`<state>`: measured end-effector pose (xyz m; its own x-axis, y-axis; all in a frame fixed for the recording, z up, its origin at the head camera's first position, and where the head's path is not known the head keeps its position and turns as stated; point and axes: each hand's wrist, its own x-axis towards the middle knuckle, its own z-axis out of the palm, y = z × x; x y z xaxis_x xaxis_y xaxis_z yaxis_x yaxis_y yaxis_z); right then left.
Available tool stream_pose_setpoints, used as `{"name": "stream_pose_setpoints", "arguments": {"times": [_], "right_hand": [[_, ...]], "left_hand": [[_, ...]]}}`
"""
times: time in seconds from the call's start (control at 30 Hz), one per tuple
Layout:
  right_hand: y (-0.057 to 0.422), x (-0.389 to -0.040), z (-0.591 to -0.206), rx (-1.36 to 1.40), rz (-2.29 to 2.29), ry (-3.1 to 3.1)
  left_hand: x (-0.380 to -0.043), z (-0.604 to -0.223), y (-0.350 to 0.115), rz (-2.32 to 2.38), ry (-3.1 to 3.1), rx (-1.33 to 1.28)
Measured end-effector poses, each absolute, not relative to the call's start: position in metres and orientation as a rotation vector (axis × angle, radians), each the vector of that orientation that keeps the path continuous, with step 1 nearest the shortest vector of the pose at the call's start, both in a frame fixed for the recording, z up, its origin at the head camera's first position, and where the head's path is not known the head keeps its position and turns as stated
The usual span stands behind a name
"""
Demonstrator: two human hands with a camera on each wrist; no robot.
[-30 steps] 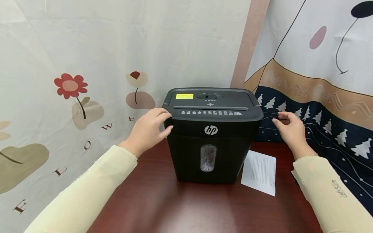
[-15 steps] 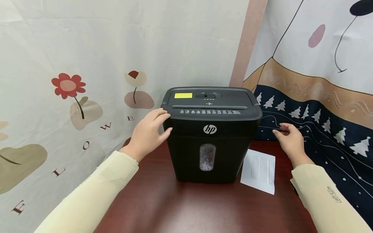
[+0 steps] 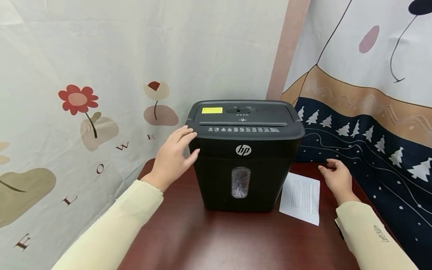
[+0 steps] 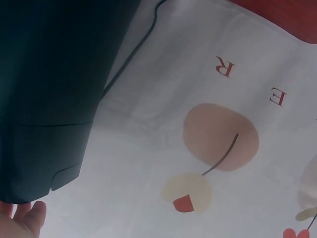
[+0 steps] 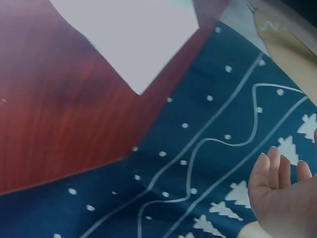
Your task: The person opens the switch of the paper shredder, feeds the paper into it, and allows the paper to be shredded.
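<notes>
A black HP paper shredder (image 3: 216, 172) stands upright on the table, with a feed slot across its lid and paper bits behind its oval window (image 3: 240, 182). My left hand (image 3: 172, 157) rests its fingertips at the left front corner of the lid, thumb apart along the side. In the left wrist view those fingertips (image 4: 35, 213) sit right at the shredder's top edge. A printed sheet of paper (image 3: 305, 198) lies to the right of the shredder. Above the table, just right of the sheet, my right hand (image 3: 339, 182) holds nothing, its fingers loosely bent.
The reddish-brown table (image 3: 236, 240) runs up to a pale flower-printed curtain (image 3: 118, 56) at the back and left. A dark blue tree-patterned cloth (image 3: 381, 168) hangs along the right. Behind the shredder a thin cord (image 4: 131, 55) shows in the left wrist view.
My right hand has come down from beside the shredder's lid to near the table by the sheet. The left hand has stayed at the lid corner; shredder and sheet have not moved.
</notes>
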<state>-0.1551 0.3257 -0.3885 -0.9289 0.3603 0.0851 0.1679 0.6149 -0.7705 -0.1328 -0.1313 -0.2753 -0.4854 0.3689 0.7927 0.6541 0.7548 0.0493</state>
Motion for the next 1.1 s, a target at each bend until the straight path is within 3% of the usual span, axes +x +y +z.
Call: {"name": "stream_pose_setpoints", "arguments": {"times": [0.7, 1.1], "right_hand": [[0.323, -0.138, -0.455, -0.784, 1.154, -2.724], [0.323, -0.124, -0.491, -0.763, 0.948, -2.93]], "left_hand": [[-0.137, -0.281, -0.128, -0.485, -2.054, -0.728], [-0.138, -0.283, -0.127, -0.477, -2.065, -0.71]]}}
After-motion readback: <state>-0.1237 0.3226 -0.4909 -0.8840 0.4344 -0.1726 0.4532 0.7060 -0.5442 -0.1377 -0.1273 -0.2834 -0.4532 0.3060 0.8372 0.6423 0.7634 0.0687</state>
